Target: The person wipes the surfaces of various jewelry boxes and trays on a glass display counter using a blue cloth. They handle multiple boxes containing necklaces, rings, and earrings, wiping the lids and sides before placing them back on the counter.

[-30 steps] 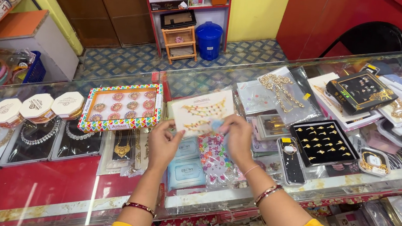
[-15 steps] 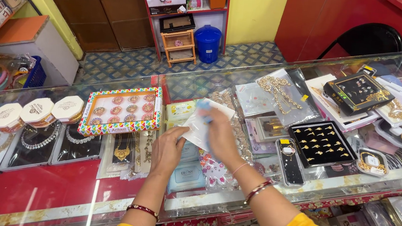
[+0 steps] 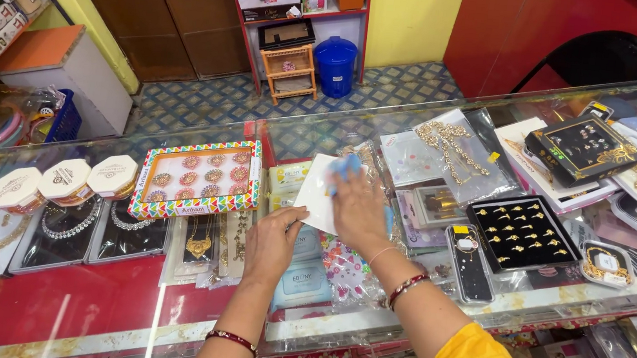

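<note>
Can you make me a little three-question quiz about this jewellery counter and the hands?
1. True or false: the right hand lies on a white card on the glass counter.
2. Which thing is nearest the left hand? A) blue bin B) colourful-bordered box of round ornaments C) black chair
3. Fill in: the black tray to the right of the hands holds gold ____.

Key:
1. True; the hand also touches a blue piece at its fingertips.
2. B, the colourful-bordered box; the blue bin and black chair stand on the floor beyond the counter.
3. rings
</note>
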